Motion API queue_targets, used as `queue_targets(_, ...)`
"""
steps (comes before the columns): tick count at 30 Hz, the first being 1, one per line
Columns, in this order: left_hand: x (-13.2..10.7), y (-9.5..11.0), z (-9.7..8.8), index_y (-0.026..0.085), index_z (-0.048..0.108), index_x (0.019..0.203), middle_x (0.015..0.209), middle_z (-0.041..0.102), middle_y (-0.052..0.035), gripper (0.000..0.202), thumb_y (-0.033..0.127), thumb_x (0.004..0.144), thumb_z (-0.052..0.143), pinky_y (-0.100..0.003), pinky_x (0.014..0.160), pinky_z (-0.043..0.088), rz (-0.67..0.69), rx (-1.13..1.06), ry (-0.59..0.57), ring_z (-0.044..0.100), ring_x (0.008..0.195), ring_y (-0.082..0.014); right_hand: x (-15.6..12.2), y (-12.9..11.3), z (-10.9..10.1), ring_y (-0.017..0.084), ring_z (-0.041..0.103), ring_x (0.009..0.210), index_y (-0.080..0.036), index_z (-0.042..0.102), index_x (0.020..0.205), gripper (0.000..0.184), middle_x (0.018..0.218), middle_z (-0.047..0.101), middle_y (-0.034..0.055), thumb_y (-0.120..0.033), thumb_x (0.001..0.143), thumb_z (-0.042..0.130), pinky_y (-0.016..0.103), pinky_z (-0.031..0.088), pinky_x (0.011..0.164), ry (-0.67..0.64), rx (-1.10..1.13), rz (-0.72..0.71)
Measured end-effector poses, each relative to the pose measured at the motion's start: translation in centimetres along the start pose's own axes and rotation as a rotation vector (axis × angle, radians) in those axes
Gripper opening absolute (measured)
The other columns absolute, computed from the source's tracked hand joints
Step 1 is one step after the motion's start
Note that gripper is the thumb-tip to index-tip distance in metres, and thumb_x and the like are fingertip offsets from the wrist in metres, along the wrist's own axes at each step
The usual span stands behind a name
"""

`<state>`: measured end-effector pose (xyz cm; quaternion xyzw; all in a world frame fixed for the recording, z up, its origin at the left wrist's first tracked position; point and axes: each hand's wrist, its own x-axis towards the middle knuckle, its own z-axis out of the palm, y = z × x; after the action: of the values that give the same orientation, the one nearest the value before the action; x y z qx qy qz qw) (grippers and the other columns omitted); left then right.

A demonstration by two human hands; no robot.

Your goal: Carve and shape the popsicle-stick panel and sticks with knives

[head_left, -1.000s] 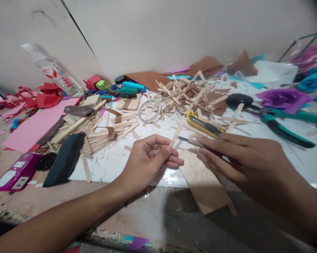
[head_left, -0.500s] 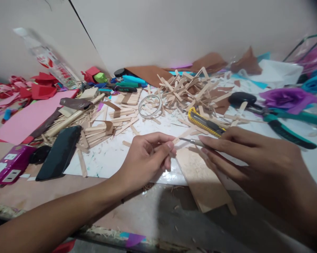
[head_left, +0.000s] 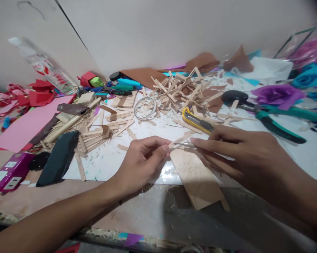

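My left hand (head_left: 145, 160) pinches a thin wooden craft stick (head_left: 181, 138) between thumb and fingertips. In my right hand (head_left: 237, 151) is a slim craft knife (head_left: 186, 144), held like a pen. Its narrow metal tip points left and meets the stick close to my left fingertips; the exact contact is too small to make out. Below both hands lies a flat wooden board (head_left: 200, 186), dusted with shavings on its upper part. A yellow and black box cutter (head_left: 198, 121) rests just beyond my right fingers.
Behind the hands are a heap of craft sticks (head_left: 174, 89) and a tape roll (head_left: 145, 108). A dark phone (head_left: 58, 158) and purple power adapter (head_left: 12, 172) lie left. Teal-handled pliers (head_left: 282, 128) and a purple paper flower (head_left: 278, 95) are right. A bottle (head_left: 42, 66) leans at back left.
The view has shifted slightly, so most things appear a little further left. The knife lies flatter against the stick. Both hands keep their holds.
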<state>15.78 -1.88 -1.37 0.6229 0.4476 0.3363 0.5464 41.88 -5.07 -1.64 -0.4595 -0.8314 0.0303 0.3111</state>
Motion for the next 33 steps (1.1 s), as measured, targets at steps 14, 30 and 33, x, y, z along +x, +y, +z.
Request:
queue_targets(14, 0.1, -0.6, -0.3, 0.016, 0.079, 0.105, 0.078, 0.072, -0.0016, 0.018, 0.030, 0.101, 0.070, -0.019, 0.052, 0.037, 0.137, 0.060, -0.076, 0.051, 0.058, -0.0063, 1.5, 1.2, -1.7, 0.016, 0.062, 0.066, -0.017, 0.079, 0.127, 0.032, 0.084, 0.069, 0.0080, -0.029, 0.107, 0.057, 0.029, 0.042, 0.058, -0.187, 0.093, -0.205)
queue_targets(30, -0.4, -0.8, 0.1, 0.016, 0.073, 0.114, 0.078, 0.068, 0.0008, 0.018, 0.028, 0.102, 0.067, -0.018, 0.056, 0.040, 0.117, 0.013, -0.059, 0.051, 0.060, -0.0052, 1.6, 0.6, -1.6, 0.015, 0.068, 0.065, -0.016, 0.079, 0.127, 0.030, 0.081, 0.077, 0.0058, -0.025, 0.104, 0.062, 0.026, 0.045, 0.058, -0.202, 0.236, -0.137)
queue_targets(33, -0.4, -0.8, 0.2, 0.017, 0.072, 0.115, 0.074, 0.064, 0.0021, 0.019, 0.030, 0.102, 0.067, -0.018, 0.053, 0.037, 0.109, 0.018, -0.059, 0.049, 0.058, -0.0055, 1.6, 0.3, -1.8, 0.013, 0.069, 0.062, -0.016, 0.078, 0.128, 0.030, 0.079, 0.078, 0.0039, -0.023, 0.103, 0.064, 0.025, 0.045, 0.055, -0.216, 0.280, -0.118)
